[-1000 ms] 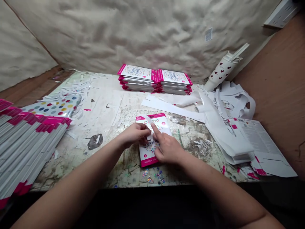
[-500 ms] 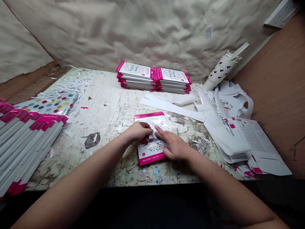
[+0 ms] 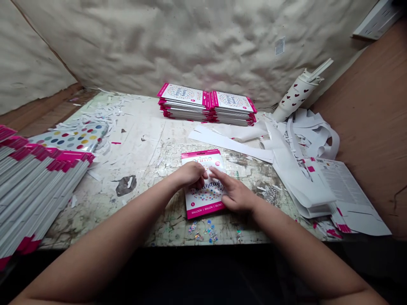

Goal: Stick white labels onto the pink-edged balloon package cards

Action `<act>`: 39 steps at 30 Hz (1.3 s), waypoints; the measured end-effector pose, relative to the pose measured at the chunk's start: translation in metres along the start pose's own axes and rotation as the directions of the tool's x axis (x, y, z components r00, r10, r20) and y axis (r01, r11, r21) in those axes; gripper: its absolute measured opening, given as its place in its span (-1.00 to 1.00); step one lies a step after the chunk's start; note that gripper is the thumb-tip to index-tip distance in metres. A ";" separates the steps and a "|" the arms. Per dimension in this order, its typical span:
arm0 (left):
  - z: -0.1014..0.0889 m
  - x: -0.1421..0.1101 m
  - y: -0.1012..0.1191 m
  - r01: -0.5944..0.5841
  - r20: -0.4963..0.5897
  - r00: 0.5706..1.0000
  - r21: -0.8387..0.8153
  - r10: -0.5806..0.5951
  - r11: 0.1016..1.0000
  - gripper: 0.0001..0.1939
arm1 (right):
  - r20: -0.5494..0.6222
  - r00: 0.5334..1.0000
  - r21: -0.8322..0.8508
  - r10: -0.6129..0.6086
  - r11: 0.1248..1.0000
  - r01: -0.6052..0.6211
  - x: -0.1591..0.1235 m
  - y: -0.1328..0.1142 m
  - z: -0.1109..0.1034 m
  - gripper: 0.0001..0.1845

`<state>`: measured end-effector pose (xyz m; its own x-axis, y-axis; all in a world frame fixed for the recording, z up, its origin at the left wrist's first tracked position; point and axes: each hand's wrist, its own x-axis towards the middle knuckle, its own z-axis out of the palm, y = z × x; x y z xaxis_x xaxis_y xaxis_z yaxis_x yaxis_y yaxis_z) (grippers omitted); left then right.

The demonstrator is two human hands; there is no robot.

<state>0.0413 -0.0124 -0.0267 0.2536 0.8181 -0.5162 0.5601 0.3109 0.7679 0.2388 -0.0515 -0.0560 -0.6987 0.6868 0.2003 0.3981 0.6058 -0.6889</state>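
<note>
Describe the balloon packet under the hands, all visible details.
The balloon packet looks like flat printed card: white front, magenta bands top and bottom, dark hanging slot in the upper one. It shows "prima", partly covered script, multicoloured dots and "BALLOON | BALLON | GLOBO". It lies face up, slightly turned, near the table's front edge. The left hand and right hand partly cover it.

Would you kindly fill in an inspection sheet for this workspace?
Surface: pale worktop, stained and cracked.
Job's things: flat pink-and-white balloon packet in front; stacked pink-and-white packets behind.
Clutter: long white paper strips at right; shiny confetti near the front edge.
Hands: left hand, fingers curled, and right hand, fingers extended, over the packet.
Cables: nothing seen.
Surroundings: wrinkled beige sheeting behind; white heart-patterned tumbler at right.
</note>
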 end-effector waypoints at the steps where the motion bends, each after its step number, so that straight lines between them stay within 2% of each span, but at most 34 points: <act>1: 0.000 -0.003 -0.001 -0.026 -0.024 0.999 0.042 0.027 0.999 -0.75 | -0.001 1.000 -0.040 -0.020 0.999 0.020 0.000 -0.001 0.001 -0.07; 4: 0.007 -0.023 -0.010 -0.136 -0.147 0.976 0.169 0.161 0.976 -0.69 | -0.007 1.000 -0.094 -0.001 0.996 0.000 0.000 -0.004 0.005 -0.07; 6: 0.019 -0.044 -0.022 -0.220 -0.235 0.927 0.285 0.291 0.933 -0.60 | -0.008 1.000 -0.075 0.028 0.997 -0.028 -0.001 -0.005 0.006 -0.06; 9: 0.045 -0.067 -0.043 -0.250 -0.271 0.835 0.587 0.478 0.770 -0.47 | 0.003 0.998 -0.002 0.068 0.998 -0.068 -0.001 -0.004 0.004 -0.05; 11: 0.060 -0.074 -0.052 -0.183 -0.252 0.816 0.741 0.520 0.646 -0.38 | 0.002 0.994 0.129 0.107 0.986 -0.107 0.001 -0.004 -0.002 -0.09; 14: 0.069 -0.074 -0.054 -0.105 -0.250 0.825 0.812 0.506 0.574 -0.33 | -0.136 0.970 0.362 0.200 0.922 -0.139 0.012 -0.005 -0.014 -0.33; 16: 0.069 -0.072 -0.052 -0.099 -0.249 0.822 0.823 0.512 0.559 -0.34 | -0.255 0.915 0.490 0.313 0.858 -0.156 0.023 -0.006 -0.020 -0.60; 17: 0.068 -0.072 -0.051 -0.103 -0.248 0.821 0.822 0.515 0.560 -0.34 | -0.248 0.889 0.559 0.384 0.806 -0.193 0.029 -0.006 -0.022 -0.68; 18: 0.068 -0.072 -0.050 -0.106 -0.251 0.820 0.817 0.515 0.567 -0.35 | -0.185 0.870 0.631 0.457 0.734 -0.252 0.034 -0.006 -0.023 -0.70; 21: 0.068 -0.073 -0.051 -0.112 -0.278 0.810 0.791 0.516 0.602 -0.36 | 0.134 0.797 0.742 0.589 0.473 -0.475 0.045 -0.003 -0.018 -0.61; 23: 0.070 -0.073 -0.052 -0.120 -0.298 0.795 0.778 0.529 0.617 -0.38 | 0.209 0.751 0.742 0.626 0.399 -0.539 0.048 0.000 -0.013 -0.57; 25: 0.071 -0.072 -0.054 -0.131 -0.307 0.776 0.777 0.552 0.616 -0.39 | 0.187 0.735 0.743 0.652 0.396 -0.541 0.049 0.003 -0.008 -0.56; 29: 0.070 -0.069 -0.055 -0.162 -0.264 0.754 0.813 0.601 0.560 -0.39 | 0.157 0.743 0.732 0.651 0.428 -0.530 0.049 0.004 -0.011 -0.60; 33: 0.069 -0.069 -0.054 -0.162 -0.251 0.763 0.817 0.596 0.553 -0.37 | 0.127 0.796 0.751 0.592 0.467 -0.467 0.051 -0.001 -0.028 -0.65; 36: 0.069 -0.070 -0.053 -0.140 -0.271 0.780 0.802 0.564 0.580 -0.37 | 0.201 0.840 0.804 0.504 0.404 -0.436 0.053 -0.005 -0.034 -0.66; 39: 0.070 -0.071 -0.052 -0.135 -0.282 0.785 0.792 0.552 0.595 -0.38 | 0.281 0.831 0.807 0.481 0.351 -0.476 0.056 -0.004 -0.028 -0.66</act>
<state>0.0490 -0.1209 -0.0563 0.2862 0.9499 0.1259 0.9240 -0.3084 0.2263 0.2146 -0.0038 -0.0227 -0.5556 0.7492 -0.3605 -0.0073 -0.4379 -0.8990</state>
